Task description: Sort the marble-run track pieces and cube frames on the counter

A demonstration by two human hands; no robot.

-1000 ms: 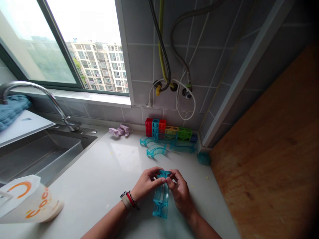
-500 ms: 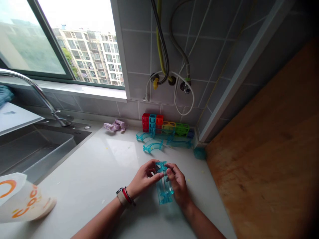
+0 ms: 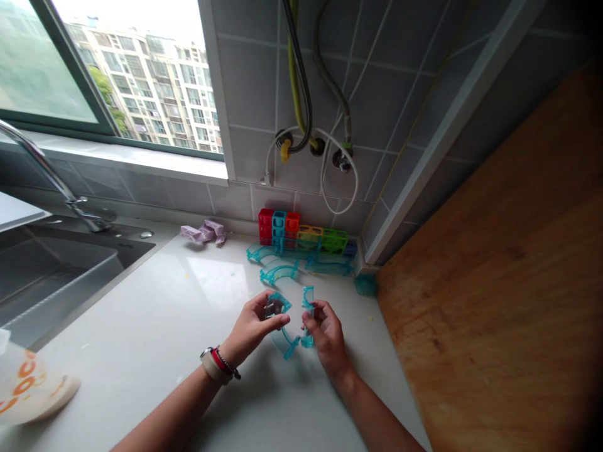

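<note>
Over the white counter, my left hand is closed on a curved, see-through teal track piece that slants down to the right. A short gap away, my right hand grips another teal track piece, held upright, its middle partly covered by my fingers. The two pieces are apart. Just beyond my hands lies a small curved teal track piece on the counter. Behind it are more teal track pieces in front of a row of coloured blocks, red, blue, orange, yellow and green.
Crumpled lilac paper lies by the wall. At left are a steel sink, a faucet and a paper cup. A wooden panel bounds the right side. Hoses hang on the tiled wall.
The teal pieces, together between my hands before, are now separated, one in each hand. My left hand has moved left and tilted its piece. The view has shifted slightly right.
</note>
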